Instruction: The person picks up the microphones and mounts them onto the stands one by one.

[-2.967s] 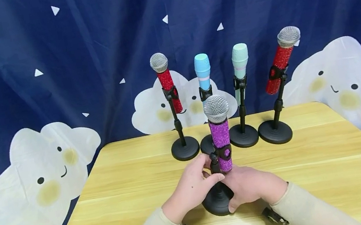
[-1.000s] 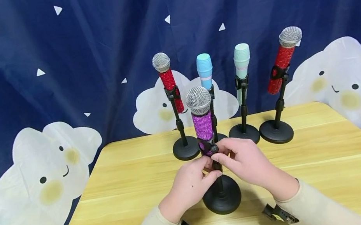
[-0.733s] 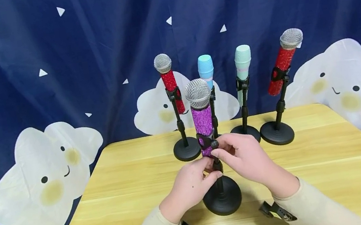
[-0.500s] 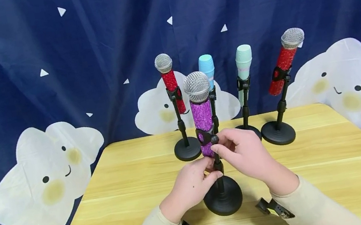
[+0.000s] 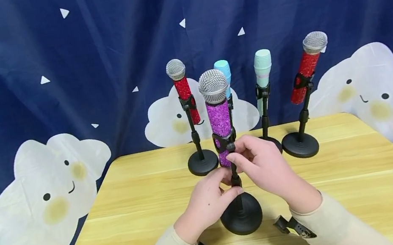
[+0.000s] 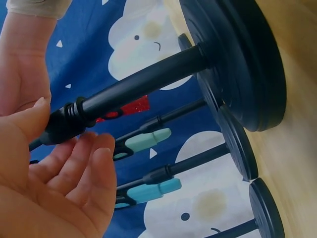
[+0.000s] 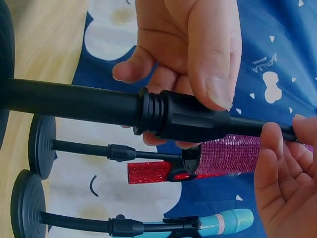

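A glittery purple microphone with a silver mesh head sits in the clip of a black desktop microphone stand, at the table's front middle. My left hand holds the stand's ribbed collar between thumb and fingers. Higher up, just below the clip, my right hand pinches the thin upper rod. The round base rests on the table. In the left wrist view, the thick lower pole runs from the collar to the base.
Behind stand a red microphone, a partly hidden blue microphone, a mint microphone and another red microphone, each on a black stand. The wooden table meets a dark blue curtain with clouds.
My right hand has left the base area and taken the upper rod. The purple microphone has swung to the left of the pole and risen with that hand. My left hand stays at the collar.
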